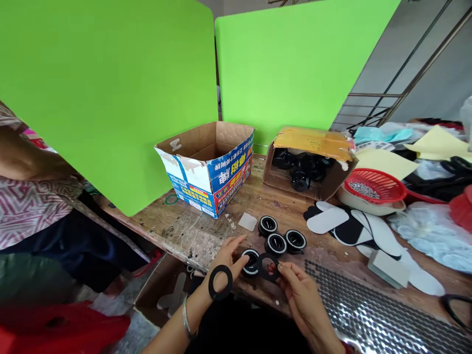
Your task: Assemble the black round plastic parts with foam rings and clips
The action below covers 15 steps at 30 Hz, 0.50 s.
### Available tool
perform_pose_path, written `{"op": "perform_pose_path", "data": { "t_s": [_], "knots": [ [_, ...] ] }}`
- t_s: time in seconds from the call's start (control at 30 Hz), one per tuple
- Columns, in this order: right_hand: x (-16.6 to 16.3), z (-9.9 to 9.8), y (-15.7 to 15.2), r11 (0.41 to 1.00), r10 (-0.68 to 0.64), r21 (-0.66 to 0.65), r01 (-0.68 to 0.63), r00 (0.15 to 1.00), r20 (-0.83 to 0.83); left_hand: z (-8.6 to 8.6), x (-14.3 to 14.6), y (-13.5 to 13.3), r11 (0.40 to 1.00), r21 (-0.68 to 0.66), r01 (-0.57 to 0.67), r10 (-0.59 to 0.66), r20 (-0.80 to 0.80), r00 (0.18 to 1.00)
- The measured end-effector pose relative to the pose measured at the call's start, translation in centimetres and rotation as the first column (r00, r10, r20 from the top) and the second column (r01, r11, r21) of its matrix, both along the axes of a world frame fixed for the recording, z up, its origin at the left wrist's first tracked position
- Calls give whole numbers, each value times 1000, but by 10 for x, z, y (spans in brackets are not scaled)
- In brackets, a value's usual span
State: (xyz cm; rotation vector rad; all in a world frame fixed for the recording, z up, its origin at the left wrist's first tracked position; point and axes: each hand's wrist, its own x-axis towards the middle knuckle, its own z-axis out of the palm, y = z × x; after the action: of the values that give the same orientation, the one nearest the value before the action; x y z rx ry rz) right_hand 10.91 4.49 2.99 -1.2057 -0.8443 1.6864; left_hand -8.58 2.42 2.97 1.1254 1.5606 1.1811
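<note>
My right hand (300,292) pinches a flat black ring (264,272) between thumb and fingers, its hole facing me. This ring partly overlaps a round black part with a white rim (250,264) at the table's front edge. My left hand (227,258) has its fingers apart, the thumb tip at the left side of that round part; whether it touches is hard to tell. Another flat black ring (210,284) lies over the thumb base and wrist of my left hand. Just beyond are similar round parts (276,244), close together on the table.
A blue-and-white cardboard box (191,184) stands behind, beside a box of black parts (302,169). To the right are white and black insole-shaped pieces (328,220), a red basket (391,187) and a dotted sheet (368,300). Green panels (287,69) rise behind; another person (40,191) is left.
</note>
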Motion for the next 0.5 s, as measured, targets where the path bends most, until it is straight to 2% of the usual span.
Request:
{"op": "perform_pose_path", "data": {
  "t_s": [0.07,0.13,0.3,0.43,0.5],
  "knots": [
    [3,1,1,1000,-18,7,18,1000,-4,2,1,6,992,53,112,-107,-96,990],
    [6,2,0,999,-28,25,28,1000,-8,-1,3,9,993,8,115,-115,-45,992],
    [12,2,-2,997,-77,19,77,997,-2,-16,18,-3,984,-146,-105,129,163,978],
    [9,-1,-5,998,-57,18,57,998,-8,-13,34,-22,953,-285,-104,213,385,898],
    [7,-2,-5,999,-45,28,45,999,-4,-6,39,-26,942,-321,-96,235,427,873]
  ]
}}
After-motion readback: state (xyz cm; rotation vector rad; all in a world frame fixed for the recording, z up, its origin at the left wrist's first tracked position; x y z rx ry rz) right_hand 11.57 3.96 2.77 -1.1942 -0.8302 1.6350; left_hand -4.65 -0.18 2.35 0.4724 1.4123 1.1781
